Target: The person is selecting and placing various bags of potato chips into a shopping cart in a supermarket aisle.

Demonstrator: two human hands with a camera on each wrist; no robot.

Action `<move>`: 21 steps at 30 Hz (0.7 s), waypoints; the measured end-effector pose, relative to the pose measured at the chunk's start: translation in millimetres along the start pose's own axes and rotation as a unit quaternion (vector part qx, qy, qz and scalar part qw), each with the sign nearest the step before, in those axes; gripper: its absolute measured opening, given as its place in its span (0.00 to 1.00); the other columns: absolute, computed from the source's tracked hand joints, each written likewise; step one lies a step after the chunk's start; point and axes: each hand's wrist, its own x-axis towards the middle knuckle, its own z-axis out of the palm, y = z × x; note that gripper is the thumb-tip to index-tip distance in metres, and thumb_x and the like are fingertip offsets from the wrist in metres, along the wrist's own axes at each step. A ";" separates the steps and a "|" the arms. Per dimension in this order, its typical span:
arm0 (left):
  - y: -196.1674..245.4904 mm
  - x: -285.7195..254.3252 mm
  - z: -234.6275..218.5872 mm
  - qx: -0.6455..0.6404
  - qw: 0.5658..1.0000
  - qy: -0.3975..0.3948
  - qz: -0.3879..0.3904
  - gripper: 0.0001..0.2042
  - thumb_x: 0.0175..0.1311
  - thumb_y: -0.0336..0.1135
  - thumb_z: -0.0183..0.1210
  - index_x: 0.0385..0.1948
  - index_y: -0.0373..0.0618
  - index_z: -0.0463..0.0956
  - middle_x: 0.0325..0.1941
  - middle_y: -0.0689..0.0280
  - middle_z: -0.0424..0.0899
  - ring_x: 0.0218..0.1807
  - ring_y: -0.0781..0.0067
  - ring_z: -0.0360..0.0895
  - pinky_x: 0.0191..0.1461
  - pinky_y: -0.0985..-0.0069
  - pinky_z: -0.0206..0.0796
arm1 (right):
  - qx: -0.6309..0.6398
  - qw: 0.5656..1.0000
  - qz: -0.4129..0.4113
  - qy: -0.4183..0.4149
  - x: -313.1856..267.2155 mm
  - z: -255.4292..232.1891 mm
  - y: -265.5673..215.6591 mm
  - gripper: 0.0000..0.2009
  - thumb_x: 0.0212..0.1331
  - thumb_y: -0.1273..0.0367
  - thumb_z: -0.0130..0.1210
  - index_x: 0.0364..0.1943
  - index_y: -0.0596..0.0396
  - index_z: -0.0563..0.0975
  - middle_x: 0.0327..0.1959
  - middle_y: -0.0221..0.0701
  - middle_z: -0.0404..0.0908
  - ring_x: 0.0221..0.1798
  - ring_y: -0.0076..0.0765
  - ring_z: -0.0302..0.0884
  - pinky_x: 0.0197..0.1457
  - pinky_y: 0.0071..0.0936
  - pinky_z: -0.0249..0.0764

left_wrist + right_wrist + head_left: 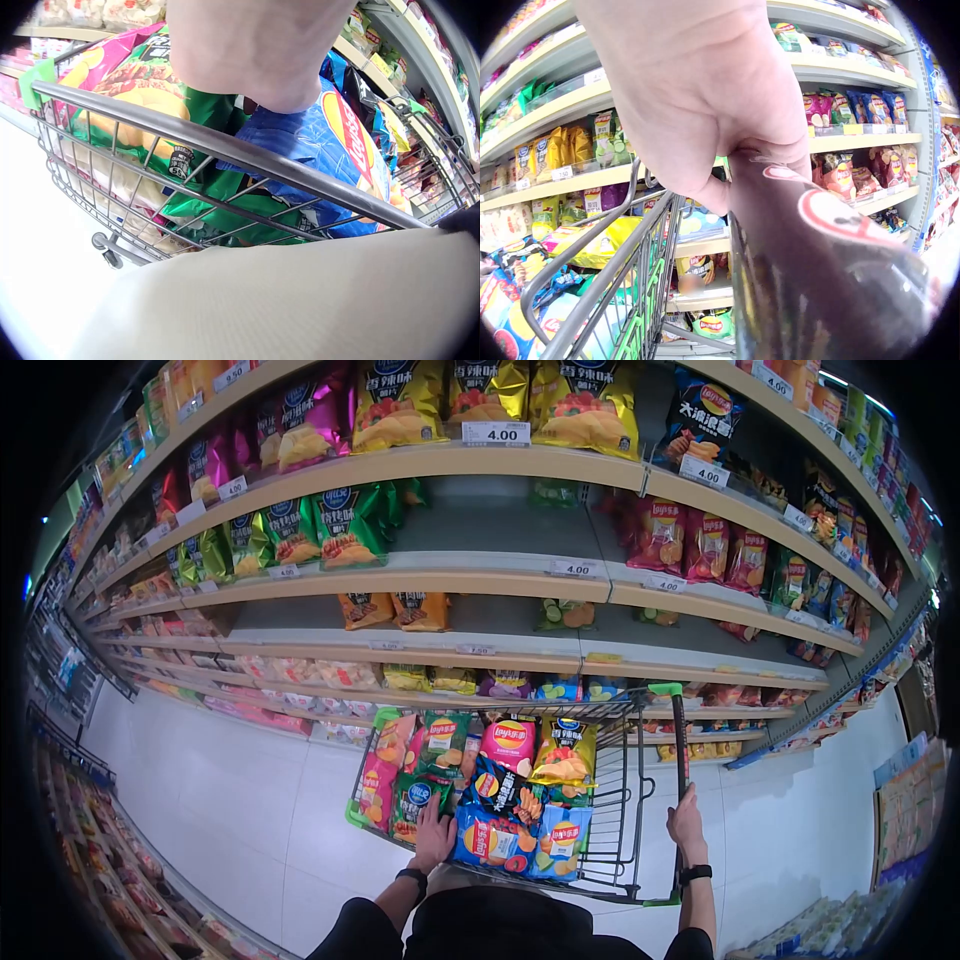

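Note:
A shopping cart (640,800) filled with chip bags stands across the front of my body. My right hand (687,825) grips its dark handle bar (795,225), fingers wrapped round it in the right wrist view. On the cart's near side, my left hand (433,835) rests with fingers extended on a green chip bag (410,812). Beside that hand lies a blue Lay's bag (319,150). A black chip bag (498,788), a yellow one (565,752) and a pink one (509,743) lie farther in. The left fingertips are hidden in the left wrist view.
Long shelves (500,575) of chip bags curve ahead, with price tags (497,433) along their edges. Several green bags (345,525) stand on one level. Another shelf of packages (130,870) runs along the left. Pale floor tiles (235,800) show around the cart.

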 end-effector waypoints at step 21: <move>-0.2 -1.7 3.1 -0.014 1.000 0.019 0.006 0.16 0.68 0.40 0.48 0.32 0.35 0.78 0.72 0.47 0.56 0.74 0.50 0.51 0.72 0.53 0.44 | 0.099 0.994 -0.044 -0.014 7.4 1.3 24.1 0.40 0.50 0.79 0.55 0.68 0.65 0.45 0.55 0.64 0.69 0.56 0.69 0.70 0.56 0.47 0.71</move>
